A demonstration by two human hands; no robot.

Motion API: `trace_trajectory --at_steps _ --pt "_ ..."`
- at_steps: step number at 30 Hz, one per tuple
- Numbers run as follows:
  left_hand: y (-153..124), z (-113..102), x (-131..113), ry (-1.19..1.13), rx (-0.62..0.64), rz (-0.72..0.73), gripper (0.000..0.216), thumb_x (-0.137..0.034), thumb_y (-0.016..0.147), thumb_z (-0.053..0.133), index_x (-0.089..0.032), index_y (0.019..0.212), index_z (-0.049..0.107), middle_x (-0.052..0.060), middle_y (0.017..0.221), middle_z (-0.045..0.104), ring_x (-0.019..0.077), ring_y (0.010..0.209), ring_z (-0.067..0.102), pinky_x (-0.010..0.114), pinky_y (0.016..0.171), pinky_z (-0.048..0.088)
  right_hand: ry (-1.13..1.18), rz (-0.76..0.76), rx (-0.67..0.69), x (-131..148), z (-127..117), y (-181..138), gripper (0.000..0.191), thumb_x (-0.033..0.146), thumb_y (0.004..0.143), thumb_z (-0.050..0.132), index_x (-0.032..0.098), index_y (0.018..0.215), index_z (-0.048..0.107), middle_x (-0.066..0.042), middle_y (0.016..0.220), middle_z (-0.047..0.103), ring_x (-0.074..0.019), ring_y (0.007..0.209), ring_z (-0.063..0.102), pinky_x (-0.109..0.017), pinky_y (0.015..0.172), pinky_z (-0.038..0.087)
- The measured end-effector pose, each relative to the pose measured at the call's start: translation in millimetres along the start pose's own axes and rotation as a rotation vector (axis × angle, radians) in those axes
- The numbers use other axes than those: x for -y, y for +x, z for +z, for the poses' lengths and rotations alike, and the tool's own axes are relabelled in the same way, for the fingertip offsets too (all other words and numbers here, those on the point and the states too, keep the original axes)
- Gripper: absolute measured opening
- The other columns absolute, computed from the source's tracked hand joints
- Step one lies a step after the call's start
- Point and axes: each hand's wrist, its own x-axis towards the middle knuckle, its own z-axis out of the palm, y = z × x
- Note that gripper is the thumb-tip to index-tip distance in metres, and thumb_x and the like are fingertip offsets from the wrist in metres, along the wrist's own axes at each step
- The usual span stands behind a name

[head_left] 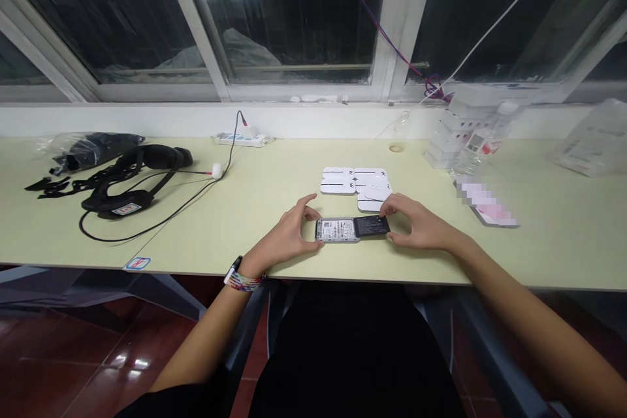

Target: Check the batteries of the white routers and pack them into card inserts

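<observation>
A small white-edged electronic device (336,230) lies on the table in front of me, its printed label facing up. My left hand (292,230) grips its left end between thumb and fingers. A flat black battery (371,225) with small print touches or overlaps the device's right end; I cannot tell which. My right hand (410,221) pinches that battery at its right end. Just behind lie several white rounded cases (337,181) with black lines and a W-like mark, some overlapping.
The pale green table (274,176) runs along a window wall. A black headset (130,186) with a cable lies left, near a power strip (240,139). Stacked white boxes (445,137), a clear bottle (482,144), a pink-white packet (487,202) and a plastic bag (595,137) stand right.
</observation>
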Motion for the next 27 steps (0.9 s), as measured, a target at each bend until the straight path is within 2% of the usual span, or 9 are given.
trace_trajectory --at_steps 15,22,27 --pt "0 -1 0 0.004 -0.003 0.002 0.100 -0.028 0.085 0.084 -0.033 0.168 0.029 0.008 0.138 0.069 0.0336 0.137 0.062 0.054 0.122 0.044 -0.015 -0.007 -0.010 2 -1 0 0.032 0.021 0.081 0.074 0.028 0.110 0.063 -0.007 0.114 0.069 -0.0315 0.108 0.068 -0.050 0.095 0.058" --pt "0 -1 -1 0.001 0.011 0.009 0.096 -0.030 0.086 0.082 -0.032 0.167 0.030 0.008 0.138 0.070 0.0329 0.137 0.062 0.053 0.122 0.043 0.088 -0.121 -0.152 6 6 11 0.032 0.019 0.085 0.072 0.029 0.114 0.062 -0.005 0.110 0.070 -0.0274 0.100 0.068 -0.047 0.092 0.059" --pt "0 -1 -2 0.007 0.009 0.005 0.097 -0.030 0.086 0.082 -0.032 0.167 0.029 0.009 0.138 0.069 0.0329 0.136 0.061 0.054 0.123 0.042 0.162 -0.148 -0.164 17 15 28 0.042 0.019 0.087 0.074 0.030 0.127 0.063 -0.007 0.122 0.071 -0.0286 0.110 0.069 -0.051 0.100 0.061"
